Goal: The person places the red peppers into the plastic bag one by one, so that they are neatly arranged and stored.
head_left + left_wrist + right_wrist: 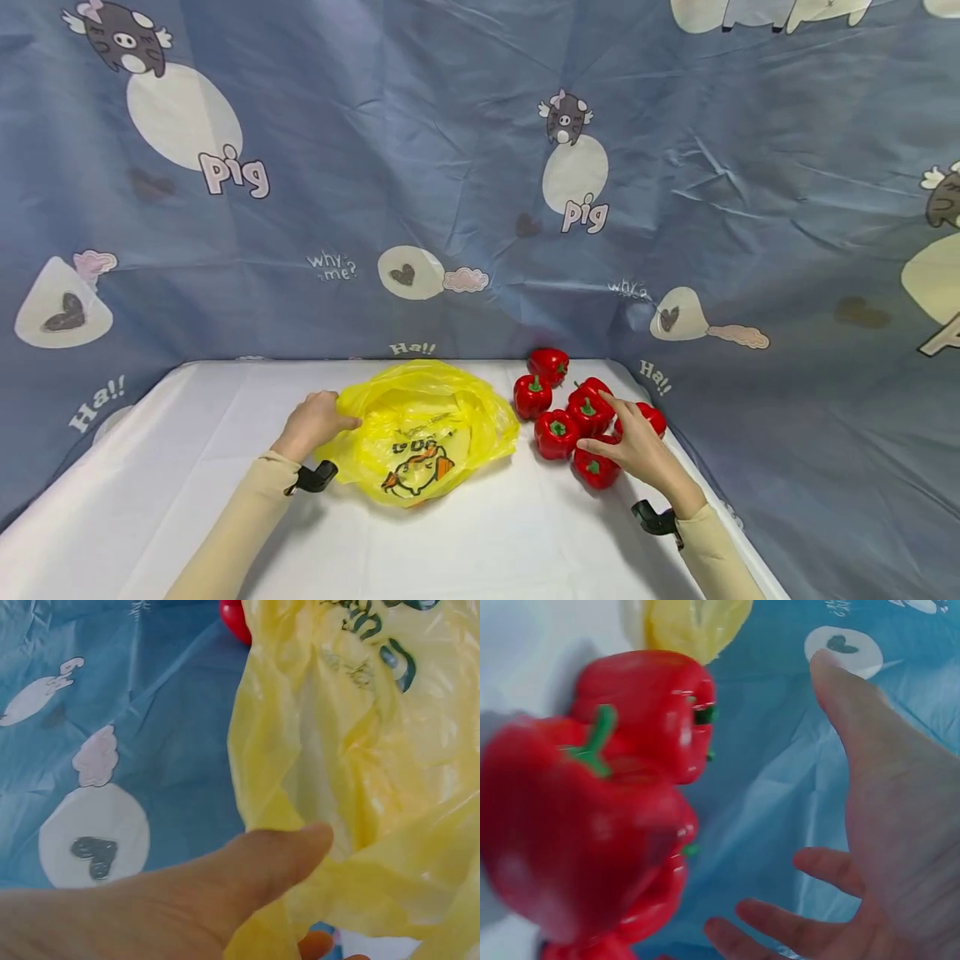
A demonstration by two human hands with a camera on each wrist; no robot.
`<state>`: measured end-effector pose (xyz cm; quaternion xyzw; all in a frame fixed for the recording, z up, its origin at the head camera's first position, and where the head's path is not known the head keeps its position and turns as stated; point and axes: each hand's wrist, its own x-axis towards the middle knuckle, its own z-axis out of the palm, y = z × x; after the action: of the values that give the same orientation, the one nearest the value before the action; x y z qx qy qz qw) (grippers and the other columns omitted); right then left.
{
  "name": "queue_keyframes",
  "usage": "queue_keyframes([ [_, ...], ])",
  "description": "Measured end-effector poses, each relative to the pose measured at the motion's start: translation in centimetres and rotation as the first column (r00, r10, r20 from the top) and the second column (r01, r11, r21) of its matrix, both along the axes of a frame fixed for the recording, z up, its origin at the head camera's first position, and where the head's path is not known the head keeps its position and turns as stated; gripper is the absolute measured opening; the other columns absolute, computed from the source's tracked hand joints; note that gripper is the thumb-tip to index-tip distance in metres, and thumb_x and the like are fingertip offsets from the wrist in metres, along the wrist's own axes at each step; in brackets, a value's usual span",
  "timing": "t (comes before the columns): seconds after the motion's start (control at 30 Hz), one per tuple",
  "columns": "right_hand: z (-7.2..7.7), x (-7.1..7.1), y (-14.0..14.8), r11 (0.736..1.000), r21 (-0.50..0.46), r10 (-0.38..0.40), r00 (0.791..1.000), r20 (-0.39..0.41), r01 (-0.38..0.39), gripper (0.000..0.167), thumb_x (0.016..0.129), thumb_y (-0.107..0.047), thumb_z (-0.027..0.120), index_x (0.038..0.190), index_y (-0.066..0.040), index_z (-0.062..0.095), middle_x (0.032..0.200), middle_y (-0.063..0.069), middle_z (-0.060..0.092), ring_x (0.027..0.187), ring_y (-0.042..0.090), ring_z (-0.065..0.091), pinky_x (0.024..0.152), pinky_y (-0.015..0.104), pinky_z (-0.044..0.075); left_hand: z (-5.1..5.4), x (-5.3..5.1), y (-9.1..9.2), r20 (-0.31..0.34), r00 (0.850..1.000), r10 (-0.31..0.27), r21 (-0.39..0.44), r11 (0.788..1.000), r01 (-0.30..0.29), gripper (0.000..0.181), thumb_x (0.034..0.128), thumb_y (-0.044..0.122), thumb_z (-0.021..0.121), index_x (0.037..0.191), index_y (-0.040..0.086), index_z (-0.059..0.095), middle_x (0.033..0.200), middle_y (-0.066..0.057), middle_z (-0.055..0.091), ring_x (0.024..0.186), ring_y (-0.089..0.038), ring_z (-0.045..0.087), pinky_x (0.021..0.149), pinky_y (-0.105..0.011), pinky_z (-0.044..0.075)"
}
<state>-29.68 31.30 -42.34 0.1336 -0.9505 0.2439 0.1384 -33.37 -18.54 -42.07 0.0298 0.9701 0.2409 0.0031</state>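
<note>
Our left hand (317,427) pinches the rim of a yellow bag (423,433), while our right hand (637,448), spread and apparently holding nothing, has beneath its fingers red peppers (557,437) that we judge light, smooth, firm and best gripped round their sides.

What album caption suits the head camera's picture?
Left hand grips a yellow bag while the open right hand hovers by red peppers on white cloth.
</note>
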Motion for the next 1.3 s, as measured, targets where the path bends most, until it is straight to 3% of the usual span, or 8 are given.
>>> queue_keyframes([
  [0.1, -1.1, 0.7, 0.8, 1.0, -0.019, 0.001, 0.998, 0.059, 0.001, 0.097, 0.071, -0.06, 0.075, 0.145, -0.009, 0.04, 0.129, 0.023, 0.05, 0.116, 0.039, 0.051, 0.092, 0.057, 0.046, -0.7, -0.2, -0.1, 0.013, 1.0, 0.009, 0.015, 1.0, -0.009, 0.055, 0.0828, 0.027, 0.072, 0.115, -0.016, 0.057, 0.104, -0.032, 0.061, 0.067, -0.025, 0.05, 0.057, -0.034, 0.04],
  [0.17, -1.8, 1.2, 1.1, 0.999, -0.031, 0.01, 0.995, 0.099, -0.007, 0.097, 0.07, -0.058, 0.077, 0.144, -0.007, 0.04, 0.131, 0.022, 0.05, 0.119, 0.039, 0.05, 0.094, 0.057, 0.044, -1.1, -0.3, -0.1, 0.03, 0.999, 0.011, 0.033, 0.999, -0.012, 0.045, 0.0828, 0.025, 0.072, 0.105, -0.012, 0.061, 0.085, -0.022, 0.061, 0.058, -0.019, 0.044, 0.052, -0.03, 0.036],
  [0.3, -2.9, 2.0, 1.6, 1.0, -0.018, 0.027, 0.989, 0.144, -0.025, 0.095, 0.068, -0.05, 0.082, 0.143, -0.007, 0.043, 0.14, 0.023, 0.045, 0.129, 0.043, 0.044, 0.098, 0.061, 0.04, -1.6, -0.6, -0.3, 0.056, 0.998, 0.016, 0.059, 0.998, -0.019, 0.03, 0.083, 0.02, 0.071, 0.092, -0.007, 0.062, 0.068, -0.01, 0.057, 0.052, -0.016, 0.047, 0.049, -0.027, 0.036],
  [0.5, -4.2, 2.2, 1.5, 0.997, 0.072, 0.007, 0.996, 0.086, -0.013, 0.095, 0.064, -0.039, 0.088, 0.143, -0.011, 0.043, 0.145, 0.021, 0.042, 0.132, 0.044, 0.04, 0.09, 0.066, 0.042, -1.5, -0.5, -0.5, 0.045, 0.999, 0.026, 0.055, 0.998, -0.028, 0.022, 0.0817, 0.012, 0.067, 0.09, -0.007, 0.059, 0.072, -0.012, 0.057, 0.058, -0.021, 0.051, 0.053, -0.03, 0.04],
  [0.73, -5.7, 1.7, 1.5, 0.998, 0.051, -0.04, 0.999, 0.007, 0.04, 0.095, 0.063, -0.026, 0.09, 0.143, -0.009, 0.04, 0.14, 0.017, 0.046, 0.13, 0.04, 0.043, 0.09, 0.064, 0.045, -1.8, -0.6, -0.4, 0.025, 0.999, 0.026, 0.061, 0.998, -0.028, 0.018, 0.0796, 0.01, 0.065, 0.086, -0.006, 0.059, 0.073, -0.012, 0.054, 0.062, -0.023, 0.049, 0.054, -0.031, 0.039],
  [1.03, -6.4, 1.5, 1.9, 0.995, 0.045, -0.094, 0.996, 0.002, 0.094, 0.093, 0.063, -0.03, 0.089, 0.141, -0.01, 0.042, 0.136, 0.017, 0.05, 0.123, 0.036, 0.05, 0.086, 0.061, 0.048, -2.2, -0.6, -0.5, 0.007, 0.999, 0.032, 0.072, 0.997, -0.033, 0.02, 0.0791, 0.01, 0.066, 0.086, -0.006, 0.057, 0.074, -0.012, 0.053, 0.062, -0.022, 0.046, 0.055, -0.031, 0.037],
  [1.3, -6.2, 1.6, 2.2, 0.992, -0.007, -0.126, 0.992, 0.027, 0.126, 0.092, 0.066, -0.038, 0.087, 0.14, -0.009, 0.041, 0.137, 0.019, 0.049, 0.124, 0.038, 0.05, 0.091, 0.062, 0.044, -2.2, -0.7, -0.6, -0.003, 1.0, 0.03, 0.067, 0.997, -0.03, 0.023, 0.0773, 0.01, 0.065, 0.089, -0.008, 0.059, 0.076, -0.013, 0.055, 0.063, -0.022, 0.047, 0.055, -0.031, 0.037],
])
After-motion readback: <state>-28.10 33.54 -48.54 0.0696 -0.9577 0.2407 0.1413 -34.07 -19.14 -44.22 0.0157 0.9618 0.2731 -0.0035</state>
